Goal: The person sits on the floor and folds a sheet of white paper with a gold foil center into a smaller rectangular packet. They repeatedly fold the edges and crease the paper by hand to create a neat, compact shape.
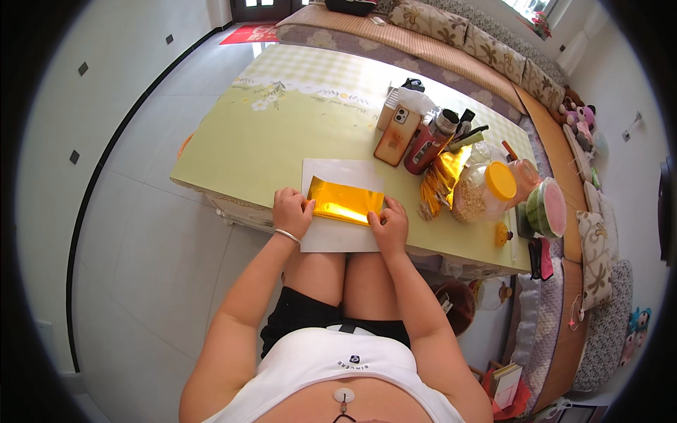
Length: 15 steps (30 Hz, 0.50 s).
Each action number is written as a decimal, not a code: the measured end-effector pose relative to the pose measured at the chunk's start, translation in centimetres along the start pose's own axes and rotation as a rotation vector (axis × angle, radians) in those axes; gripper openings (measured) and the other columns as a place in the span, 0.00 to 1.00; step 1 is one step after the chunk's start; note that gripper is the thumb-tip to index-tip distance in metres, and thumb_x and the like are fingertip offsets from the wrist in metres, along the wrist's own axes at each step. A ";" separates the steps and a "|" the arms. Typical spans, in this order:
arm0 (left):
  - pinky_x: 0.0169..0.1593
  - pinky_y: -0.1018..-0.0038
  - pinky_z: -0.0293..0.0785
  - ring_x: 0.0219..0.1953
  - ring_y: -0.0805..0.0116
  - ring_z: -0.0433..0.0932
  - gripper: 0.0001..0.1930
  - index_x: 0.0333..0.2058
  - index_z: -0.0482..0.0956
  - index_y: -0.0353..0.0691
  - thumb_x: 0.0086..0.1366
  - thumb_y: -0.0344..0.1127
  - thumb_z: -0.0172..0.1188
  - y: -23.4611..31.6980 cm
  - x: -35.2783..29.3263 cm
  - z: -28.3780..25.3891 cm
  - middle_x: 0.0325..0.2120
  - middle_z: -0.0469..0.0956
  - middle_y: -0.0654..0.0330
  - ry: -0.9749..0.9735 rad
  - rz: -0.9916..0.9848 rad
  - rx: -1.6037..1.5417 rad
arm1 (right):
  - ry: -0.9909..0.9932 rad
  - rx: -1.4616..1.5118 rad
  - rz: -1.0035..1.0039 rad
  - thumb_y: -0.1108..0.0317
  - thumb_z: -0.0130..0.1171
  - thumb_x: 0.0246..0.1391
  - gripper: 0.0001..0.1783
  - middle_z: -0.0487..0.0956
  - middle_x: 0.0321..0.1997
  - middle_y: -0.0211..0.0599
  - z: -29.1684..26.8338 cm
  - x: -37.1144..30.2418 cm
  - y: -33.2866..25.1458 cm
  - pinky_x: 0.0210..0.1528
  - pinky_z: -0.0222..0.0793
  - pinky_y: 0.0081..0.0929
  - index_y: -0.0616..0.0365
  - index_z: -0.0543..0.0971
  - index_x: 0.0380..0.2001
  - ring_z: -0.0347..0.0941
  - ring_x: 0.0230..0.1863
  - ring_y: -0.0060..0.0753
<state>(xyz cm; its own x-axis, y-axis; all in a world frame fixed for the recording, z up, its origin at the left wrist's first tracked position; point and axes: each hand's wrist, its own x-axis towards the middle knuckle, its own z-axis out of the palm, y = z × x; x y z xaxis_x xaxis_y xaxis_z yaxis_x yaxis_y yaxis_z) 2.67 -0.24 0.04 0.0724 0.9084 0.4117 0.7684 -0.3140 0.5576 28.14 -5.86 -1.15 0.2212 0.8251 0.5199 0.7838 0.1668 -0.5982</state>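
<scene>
A shiny gold foil sheet [345, 201], oblong in shape, lies over a larger white sheet of paper [331, 238] at the table's near edge. My left hand [293, 211], with a pale bangle at the wrist, pinches the foil's left end between thumb and fingers. At the foil's right end, my right hand [389, 224] grips the lower corner, thumb on top. The fingertips beneath the foil are hidden. Both forearms reach up from the lower edge of the view.
On the table [282, 134], to the right, stand a phone [397, 137], a dark red flask [427, 144], more crumpled gold foil [446, 173], a yellow-lidded jar [476, 194] and a watermelon-patterned container [544, 209]. A bin [457, 307] sits below, right of my legs. Cushioned seating runs behind and right.
</scene>
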 end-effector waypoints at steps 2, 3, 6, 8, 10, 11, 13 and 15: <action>0.48 0.63 0.72 0.43 0.54 0.71 0.11 0.19 0.79 0.39 0.55 0.37 0.68 0.2 -0.1 0.0 0.32 0.75 0.57 0.004 -0.003 0.009 | 0.002 -0.013 -0.004 0.66 0.69 0.46 0.18 0.79 0.56 0.54 0.0 -0.1 -0.1 0.61 0.66 0.43 0.62 0.71 0.13 0.72 0.58 0.56; 0.48 0.63 0.72 0.43 0.54 0.71 0.12 0.19 0.79 0.39 0.55 0.37 0.68 0.4 0.0 -0.2 0.31 0.75 0.57 0.007 -0.004 0.013 | -0.002 -0.018 0.000 0.67 0.69 0.46 0.18 0.79 0.56 0.54 0.1 -0.1 -0.1 0.62 0.66 0.43 0.62 0.71 0.14 0.72 0.58 0.56; 0.48 0.62 0.71 0.42 0.54 0.71 0.12 0.17 0.76 0.39 0.54 0.35 0.69 0.6 0.0 0.2 0.30 0.74 0.56 0.047 0.008 0.000 | -0.010 -0.019 0.007 0.68 0.68 0.48 0.17 0.78 0.57 0.55 0.0 0.0 -0.2 0.62 0.65 0.42 0.62 0.71 0.15 0.72 0.59 0.57; 0.47 0.61 0.70 0.41 0.53 0.71 0.13 0.16 0.74 0.39 0.53 0.33 0.69 0.4 -0.1 0.3 0.29 0.73 0.56 0.078 0.015 -0.009 | -0.011 -0.007 0.005 0.69 0.67 0.48 0.17 0.78 0.56 0.55 -0.1 0.1 -0.4 0.62 0.66 0.42 0.62 0.71 0.15 0.72 0.58 0.56; 0.47 0.61 0.70 0.41 0.53 0.70 0.15 0.15 0.72 0.39 0.52 0.33 0.69 0.5 -0.2 0.3 0.29 0.73 0.56 0.095 0.016 -0.015 | -0.010 -0.017 0.016 0.69 0.67 0.48 0.17 0.79 0.56 0.55 -0.1 0.1 -0.5 0.62 0.66 0.42 0.63 0.71 0.15 0.72 0.58 0.56; 0.47 0.61 0.70 0.41 0.53 0.70 0.15 0.15 0.72 0.39 0.52 0.33 0.70 0.5 -0.1 0.3 0.29 0.73 0.56 0.099 0.024 -0.017 | -0.009 -0.022 0.022 0.69 0.67 0.48 0.16 0.79 0.56 0.55 -0.1 0.1 -0.6 0.62 0.66 0.42 0.63 0.71 0.15 0.72 0.58 0.56; 0.47 0.61 0.70 0.41 0.53 0.70 0.16 0.14 0.71 0.39 0.52 0.32 0.70 0.3 -0.2 0.3 0.29 0.73 0.56 0.103 0.040 -0.020 | -0.008 -0.031 0.015 0.69 0.66 0.48 0.16 0.79 0.56 0.55 -0.1 0.1 -0.6 0.62 0.66 0.43 0.63 0.71 0.16 0.72 0.58 0.56; 0.47 0.61 0.70 0.41 0.52 0.70 0.16 0.14 0.70 0.39 0.52 0.33 0.70 0.2 -0.3 0.4 0.29 0.73 0.56 0.098 0.032 -0.025 | -0.006 -0.035 0.009 0.69 0.66 0.48 0.16 0.79 0.55 0.55 -0.1 0.1 -0.5 0.62 0.66 0.43 0.63 0.71 0.16 0.72 0.57 0.56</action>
<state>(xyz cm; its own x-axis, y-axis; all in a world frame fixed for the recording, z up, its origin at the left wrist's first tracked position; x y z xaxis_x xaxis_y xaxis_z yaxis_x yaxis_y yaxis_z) 3.05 -0.46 -0.20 0.0330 0.8670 0.4971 0.7508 -0.3499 0.5603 27.84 -5.94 -0.69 0.2248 0.8297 0.5110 0.8019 0.1403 -0.5807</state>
